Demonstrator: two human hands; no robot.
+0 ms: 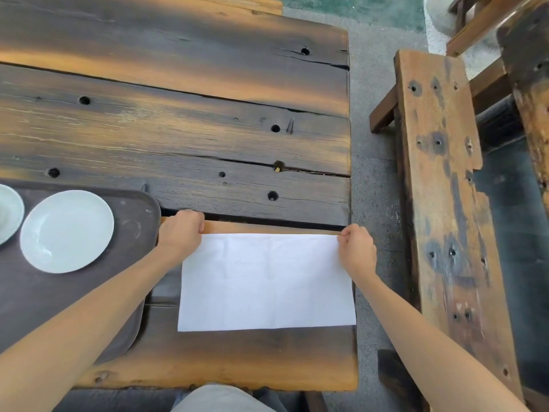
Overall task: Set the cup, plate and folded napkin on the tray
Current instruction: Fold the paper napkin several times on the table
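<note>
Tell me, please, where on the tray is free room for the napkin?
The tray is bare on its near part, below the plate, though the left forearm crosses above it. Its far part is crowded: the plate beside a second white dish at the left edge.

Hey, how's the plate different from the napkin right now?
The plate is round and pale grey-green; the napkin is rectangular and white. The plate sits on the tray, while the napkin lies on the bare wooden table to the tray's right. Nothing touches the plate, but the left hand and right hand pinch the napkin's far corners. Both lie flat.
</note>
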